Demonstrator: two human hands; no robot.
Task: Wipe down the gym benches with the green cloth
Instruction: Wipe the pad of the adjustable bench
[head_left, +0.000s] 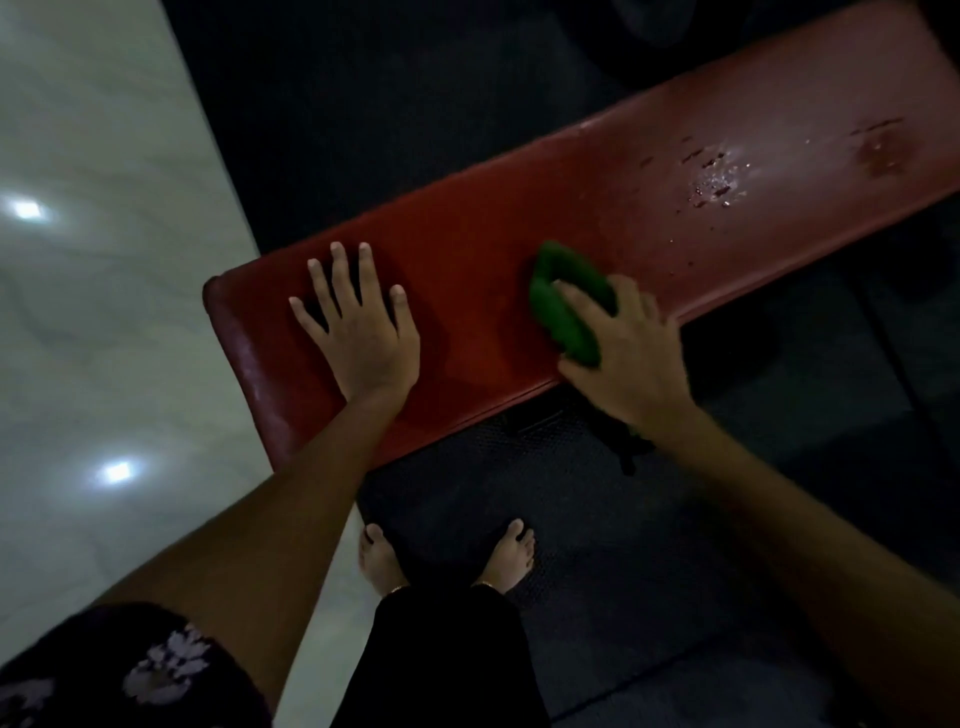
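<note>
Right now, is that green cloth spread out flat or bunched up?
Bunched up. The green cloth sits as a thick wad under the right hand, whose fingers curl over it on the red bench.

One bench (519, 249), one cloth (563, 306) (green), two hands

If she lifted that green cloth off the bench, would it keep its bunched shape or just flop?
Probably flop: the green cloth looks soft, folding over itself under the right hand. It seems light, since one hand bunches it easily. On the smooth red bench it likely slides readily.
</note>
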